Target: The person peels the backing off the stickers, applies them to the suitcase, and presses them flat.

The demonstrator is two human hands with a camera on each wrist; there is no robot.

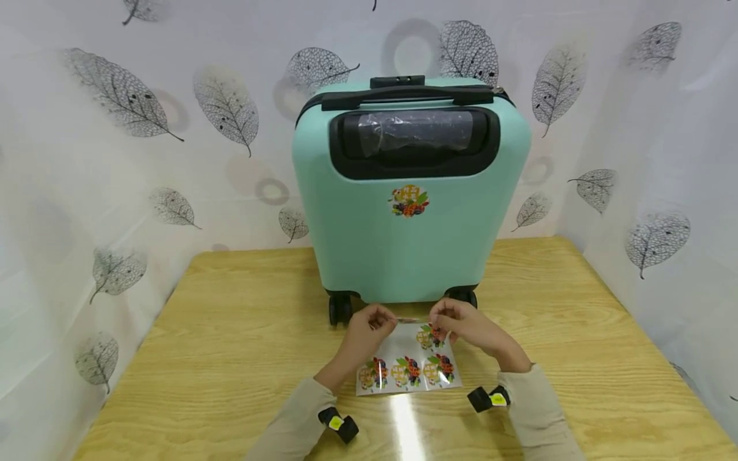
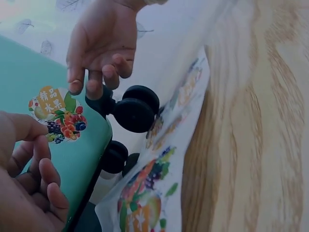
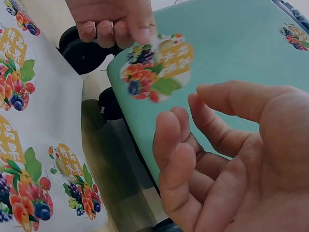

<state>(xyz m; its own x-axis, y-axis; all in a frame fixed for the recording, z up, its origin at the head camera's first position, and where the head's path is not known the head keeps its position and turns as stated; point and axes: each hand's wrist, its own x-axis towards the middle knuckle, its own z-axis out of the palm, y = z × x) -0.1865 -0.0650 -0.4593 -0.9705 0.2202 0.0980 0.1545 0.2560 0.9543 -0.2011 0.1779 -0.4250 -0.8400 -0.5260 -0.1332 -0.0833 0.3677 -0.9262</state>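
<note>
Mint-green suitcase (image 1: 409, 256) stands toward the far edge of the table (image 1: 230, 352) as a person's left hand (image 1: 369, 330) pinches a loose sticker (image 3: 160, 67) before it, about midway between the side edges; the right hand (image 1: 469, 326), relaxed and holding nothing, hovers beside the sticker, with a sheet (image 1: 394, 346) of more nearby

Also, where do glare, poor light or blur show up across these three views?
Head view: brightly lit, with a white glare streak on the wooden table and small glints on the clear film near the top of the suitcase; left wrist view: dim and bluish, the sticker sheet blurred; right wrist view: also dim, the held sticker soft, its lettering smeared.
</note>
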